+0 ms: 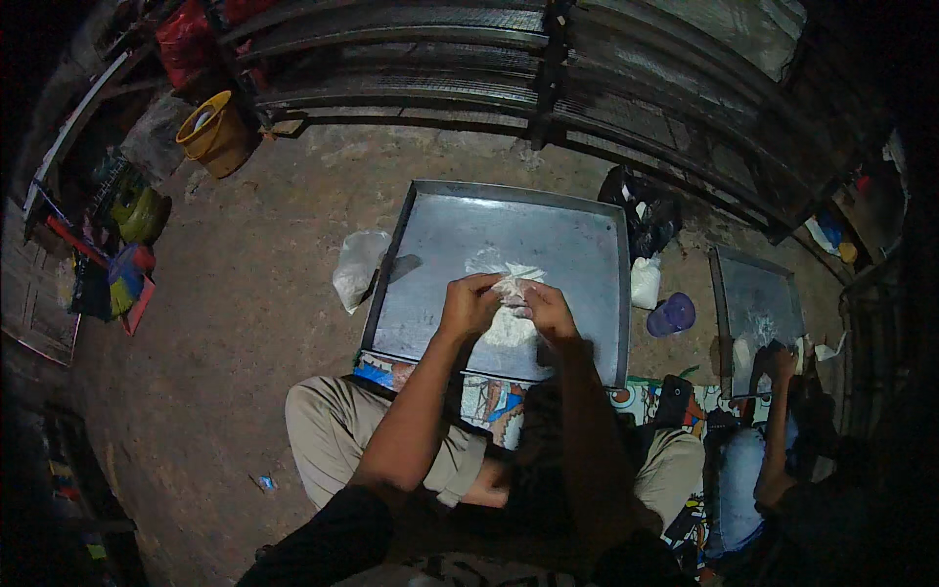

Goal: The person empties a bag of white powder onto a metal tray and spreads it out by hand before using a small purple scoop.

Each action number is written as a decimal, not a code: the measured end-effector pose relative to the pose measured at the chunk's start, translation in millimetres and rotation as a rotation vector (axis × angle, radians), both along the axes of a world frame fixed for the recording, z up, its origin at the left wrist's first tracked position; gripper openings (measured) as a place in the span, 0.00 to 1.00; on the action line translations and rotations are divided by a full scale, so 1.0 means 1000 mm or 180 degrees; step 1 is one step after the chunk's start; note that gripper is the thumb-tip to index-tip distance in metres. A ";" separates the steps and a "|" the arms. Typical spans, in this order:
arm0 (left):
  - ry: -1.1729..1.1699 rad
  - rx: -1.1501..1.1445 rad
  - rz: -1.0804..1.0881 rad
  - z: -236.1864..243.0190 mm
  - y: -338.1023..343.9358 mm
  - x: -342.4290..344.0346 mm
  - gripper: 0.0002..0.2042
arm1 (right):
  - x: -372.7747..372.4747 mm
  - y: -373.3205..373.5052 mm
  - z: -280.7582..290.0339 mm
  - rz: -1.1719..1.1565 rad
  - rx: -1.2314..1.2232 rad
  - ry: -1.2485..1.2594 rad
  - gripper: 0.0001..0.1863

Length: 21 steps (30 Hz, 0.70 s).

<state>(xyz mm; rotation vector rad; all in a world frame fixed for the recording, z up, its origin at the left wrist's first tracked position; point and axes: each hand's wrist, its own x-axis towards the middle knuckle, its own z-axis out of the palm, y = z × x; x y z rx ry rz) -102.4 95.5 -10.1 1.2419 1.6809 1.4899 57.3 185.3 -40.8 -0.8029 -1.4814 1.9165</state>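
A metal tray [411, 235] with raised sides lies on a patterned mat in front of me. Over its middle, my left hand [469, 305] and my right hand [547, 309] pinch a pale, floury piece [516, 278], whose exact nature I cannot make out. Beneath my fingers is a pile of white powder [511, 331], with more dusted around it on the metal.
Around the tray are a clear bag [357, 269], black bags [646, 210], a white bag [646, 282], a purple container [671, 314] and a phone [675, 401]. A co-worker's hand [782, 362] is at another tray [758, 289]. A yellow bucket [215, 137] stands near metal racks [411, 98].
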 end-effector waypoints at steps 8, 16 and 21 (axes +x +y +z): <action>0.0242 -0.0306 -0.0026 0.014 0.001 -0.002 0.11 | 0.000 -0.007 0.031 -0.0292 -0.1419 -0.0052 0.24; -0.0598 0.0137 -0.0676 0.005 -0.007 -0.014 0.21 | -0.009 -0.018 0.040 0.0046 -0.1538 0.0361 0.17; -0.0159 -0.0433 -0.0540 0.014 -0.008 -0.032 0.14 | -0.003 -0.002 0.014 -0.0061 -0.0329 -0.0163 0.14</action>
